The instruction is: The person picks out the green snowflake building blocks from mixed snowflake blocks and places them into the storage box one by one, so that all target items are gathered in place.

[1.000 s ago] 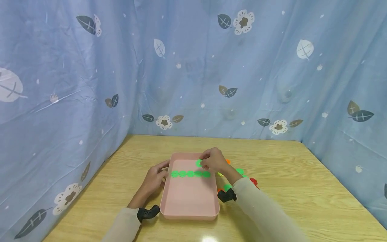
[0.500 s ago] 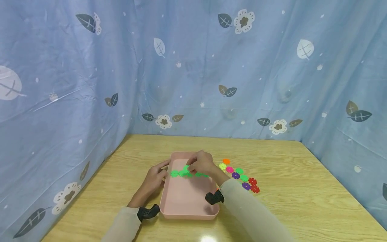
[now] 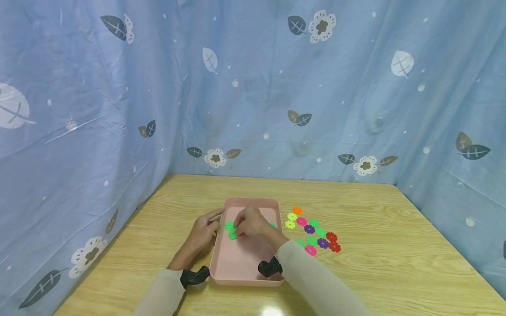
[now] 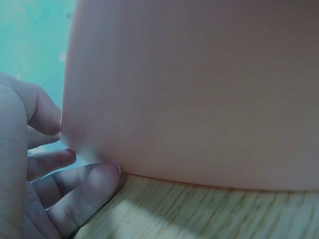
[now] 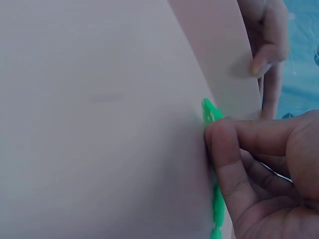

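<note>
My right hand (image 3: 253, 223) reaches into a pink tray (image 3: 237, 265), thumb and forefinger pinching a green flower-shaped plastic disc (image 3: 232, 235). In the right wrist view that disc (image 5: 212, 110) pokes out past the fingertips, close to the tray's wall. A row of similar green discs (image 3: 229, 225) lies across the tray, its middle hidden by the hand. Whether the held disc touches the row I cannot tell. My left hand (image 3: 202, 232) rests against the tray's left side, its fingertips (image 4: 104, 174) touching the outer wall (image 4: 189, 99) in the left wrist view.
Loose flower-shaped discs in pink (image 3: 310, 250), purple (image 3: 309, 229), red (image 3: 334, 247), yellow (image 3: 291, 217), orange (image 3: 297, 210) and green lie right of the tray on the wooden table (image 3: 379, 245). A blue patterned curtain (image 3: 253, 87) surrounds the table.
My right hand has moved left and toward me across the tray, carrying the green disc from the right end of the row to its left end. The left hand stays at the tray's side.
</note>
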`<state>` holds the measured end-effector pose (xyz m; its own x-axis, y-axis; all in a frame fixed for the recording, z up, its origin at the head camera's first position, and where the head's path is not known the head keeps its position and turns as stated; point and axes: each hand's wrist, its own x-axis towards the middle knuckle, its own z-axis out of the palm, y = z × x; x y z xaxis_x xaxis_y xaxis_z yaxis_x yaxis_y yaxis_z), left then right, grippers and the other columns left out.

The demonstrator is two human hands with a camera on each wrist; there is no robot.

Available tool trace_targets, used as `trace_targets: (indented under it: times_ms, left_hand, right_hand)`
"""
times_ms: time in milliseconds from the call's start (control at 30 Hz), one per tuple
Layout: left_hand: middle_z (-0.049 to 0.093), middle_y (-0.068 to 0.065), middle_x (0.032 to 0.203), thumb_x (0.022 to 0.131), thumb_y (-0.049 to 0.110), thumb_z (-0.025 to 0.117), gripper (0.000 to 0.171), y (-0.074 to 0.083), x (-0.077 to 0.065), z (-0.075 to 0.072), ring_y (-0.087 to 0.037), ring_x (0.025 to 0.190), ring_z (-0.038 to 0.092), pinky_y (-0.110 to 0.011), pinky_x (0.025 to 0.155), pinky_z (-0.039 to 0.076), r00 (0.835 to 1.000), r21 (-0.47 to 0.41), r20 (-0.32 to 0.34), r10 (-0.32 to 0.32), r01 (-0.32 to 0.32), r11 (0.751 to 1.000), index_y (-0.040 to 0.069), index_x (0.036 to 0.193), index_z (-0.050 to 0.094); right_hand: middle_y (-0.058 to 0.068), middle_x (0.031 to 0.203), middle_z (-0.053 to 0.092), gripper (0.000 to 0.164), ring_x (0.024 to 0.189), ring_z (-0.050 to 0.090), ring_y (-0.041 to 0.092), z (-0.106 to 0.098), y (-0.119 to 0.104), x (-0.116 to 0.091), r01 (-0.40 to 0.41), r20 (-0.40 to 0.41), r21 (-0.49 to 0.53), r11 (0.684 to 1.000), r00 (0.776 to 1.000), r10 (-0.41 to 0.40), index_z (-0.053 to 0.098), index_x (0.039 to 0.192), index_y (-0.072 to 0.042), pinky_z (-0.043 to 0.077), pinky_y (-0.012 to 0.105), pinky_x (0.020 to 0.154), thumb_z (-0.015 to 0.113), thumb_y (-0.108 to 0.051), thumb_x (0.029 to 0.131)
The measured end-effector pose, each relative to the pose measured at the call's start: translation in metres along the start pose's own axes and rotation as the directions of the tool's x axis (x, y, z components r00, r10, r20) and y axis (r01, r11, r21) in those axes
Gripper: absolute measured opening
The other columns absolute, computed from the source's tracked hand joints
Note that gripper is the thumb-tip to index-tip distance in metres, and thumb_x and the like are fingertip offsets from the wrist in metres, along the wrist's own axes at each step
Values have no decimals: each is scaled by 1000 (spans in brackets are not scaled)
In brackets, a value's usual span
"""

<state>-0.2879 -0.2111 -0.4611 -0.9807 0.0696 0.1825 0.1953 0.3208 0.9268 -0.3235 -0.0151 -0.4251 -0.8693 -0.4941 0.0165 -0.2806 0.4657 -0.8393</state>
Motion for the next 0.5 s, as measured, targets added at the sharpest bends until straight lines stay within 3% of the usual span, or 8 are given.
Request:
trace_targets:
  times_ms: [500]
  left_hand:
    - [69, -15, 75, 92, 3, 46, 57, 0, 0, 0, -21, 66, 67, -34, 53, 59, 1000, -23, 22, 1, -1, 1000, 3, 148, 50]
  right_hand:
    - [5, 70, 69, 9, 61, 71, 18, 7, -1, -1, -23, -32, 34, 999, 999, 24, 72, 81, -1, 59, 29, 57, 75, 8, 79]
